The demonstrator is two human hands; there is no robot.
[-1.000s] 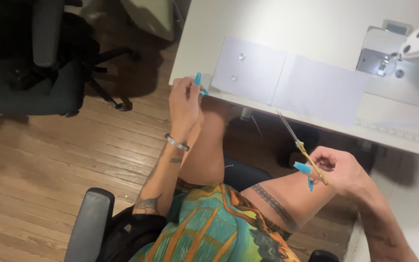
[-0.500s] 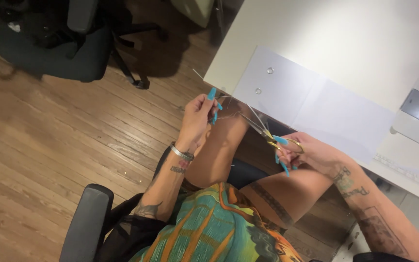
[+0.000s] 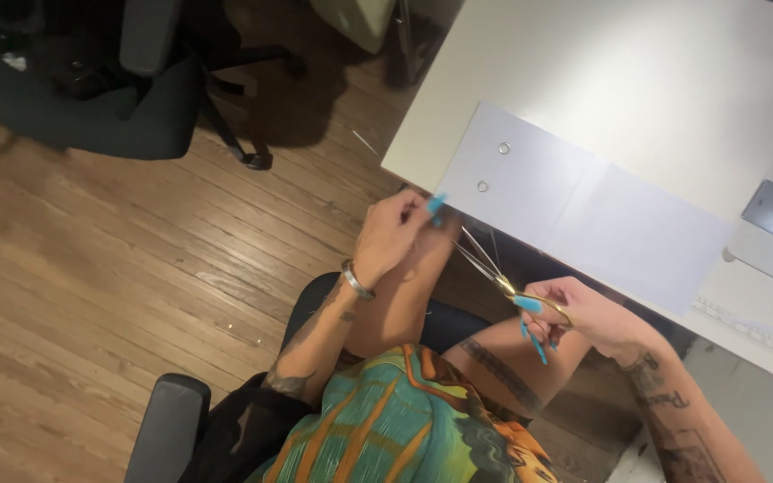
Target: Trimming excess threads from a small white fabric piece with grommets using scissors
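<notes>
Trimming in hand — right hand (image 3: 583,313) grips gold scissors (image 3: 503,284), blades parted; left hand (image 3: 395,234) pinches something unclear below the worktop (image 3: 637,72) edge.

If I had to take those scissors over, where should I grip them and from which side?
By the gold finger loops, from the right: on the scissors the open blades point up-left toward the left hand, and the loops sit in the right hand, away from the points.
</notes>
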